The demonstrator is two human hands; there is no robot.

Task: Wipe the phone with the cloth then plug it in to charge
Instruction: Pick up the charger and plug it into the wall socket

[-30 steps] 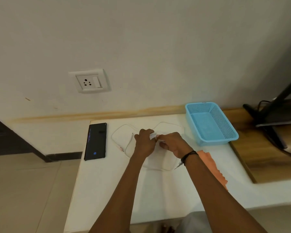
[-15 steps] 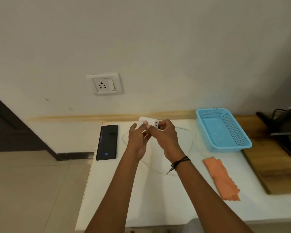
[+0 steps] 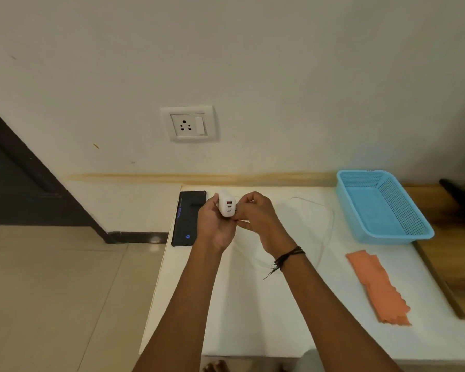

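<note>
Just left of the left hand (image 3: 215, 224), the phone (image 3: 189, 218) lies flat on the white table (image 3: 253, 318), its long axis running away from the person toward the wall. Its near end shows a small lit mark, and the left hand is plainly the nearer one to it.

The left hand is curled closed around a white charger block (image 3: 226, 204), held up with its port face turned toward the person. The right hand (image 3: 258, 218) is pinched shut against the block's lower edge, fingertips together on something small, probably the plug end of the thin white cable (image 3: 325, 232) that loops over the table to the right of that hand; the plug itself cannot be made out. Above and slightly left of both hands, the wall socket (image 3: 189, 124) stands empty.

Further right, well clear of the right hand, the blue basket (image 3: 411, 205) holds nothing. Nearer the person, the orange cloth (image 3: 379, 288) lies spread flat.
</note>
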